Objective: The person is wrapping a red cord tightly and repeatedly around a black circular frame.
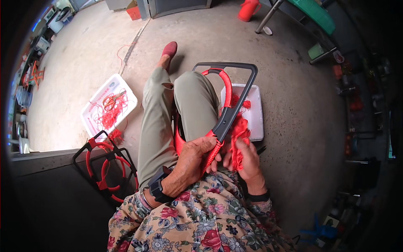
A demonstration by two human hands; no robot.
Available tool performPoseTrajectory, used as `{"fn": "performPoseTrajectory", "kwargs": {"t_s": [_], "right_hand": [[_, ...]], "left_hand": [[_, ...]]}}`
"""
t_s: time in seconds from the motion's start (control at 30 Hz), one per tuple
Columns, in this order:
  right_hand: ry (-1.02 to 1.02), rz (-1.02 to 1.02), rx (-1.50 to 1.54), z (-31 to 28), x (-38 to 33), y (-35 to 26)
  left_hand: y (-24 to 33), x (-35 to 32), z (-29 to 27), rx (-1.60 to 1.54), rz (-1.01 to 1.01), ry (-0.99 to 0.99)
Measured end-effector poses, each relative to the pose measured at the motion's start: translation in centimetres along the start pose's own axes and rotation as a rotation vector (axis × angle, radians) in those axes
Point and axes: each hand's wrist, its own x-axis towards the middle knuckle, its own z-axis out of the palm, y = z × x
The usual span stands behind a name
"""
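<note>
Across my lap lies a black frame (225, 122) with a curved ring part-wrapped in red cord; its squared end points away from me, past my right knee. My left hand (192, 158) is closed round the ring's near part, where the red wrapping (212, 156) forms a tight ridged row. A loose bundle of red cord (239, 145) is gripped in my right hand (248, 163), just right of the ring. Fingertips of both hands are close together at the wrapped edge; whether a single strand runs between them I cannot make out.
Left of my legs sits a white foam box (88, 114) with tangled red cord and orange-handled scissors (112, 101). More red-wrapped black frames (102, 184) stand below it. Another white box (257, 122) with red cord is beyond my right hand. A red jug (248, 10) stands far off.
</note>
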Motion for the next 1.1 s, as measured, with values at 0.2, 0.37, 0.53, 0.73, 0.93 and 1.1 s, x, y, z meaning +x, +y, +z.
{"fn": "performPoseTrajectory", "kwargs": {"t_s": [0.2,0.37,0.53,0.73,0.93,1.1], "right_hand": [[-0.005,-0.001,0.221,-0.4,-2.7,1.0],[-0.081,0.016,0.295,-0.1,-3.9,0.9],[-0.11,-0.015,0.37,-1.1,-3.0,1.4],[0.235,-0.244,-0.326,-2.2,-1.2,-1.2],[0.336,-0.647,-0.927,0.9,-1.8,-9.5],[-0.352,-0.937,-1.348,6.0,1.1,-10.8]], "left_hand": [[0.4,0.0,0.4,-0.018,-0.076,0.073],[-0.2,0.4,-0.4,-0.112,-0.114,0.028],[-0.1,0.2,-0.4,-0.154,-0.1,0.033],[-0.1,-0.1,-0.9,-0.045,-0.057,0.071],[-0.7,-1.2,-2.3,0.597,0.672,0.24],[2.9,-2.9,0.3,1.084,1.313,0.337]]}}
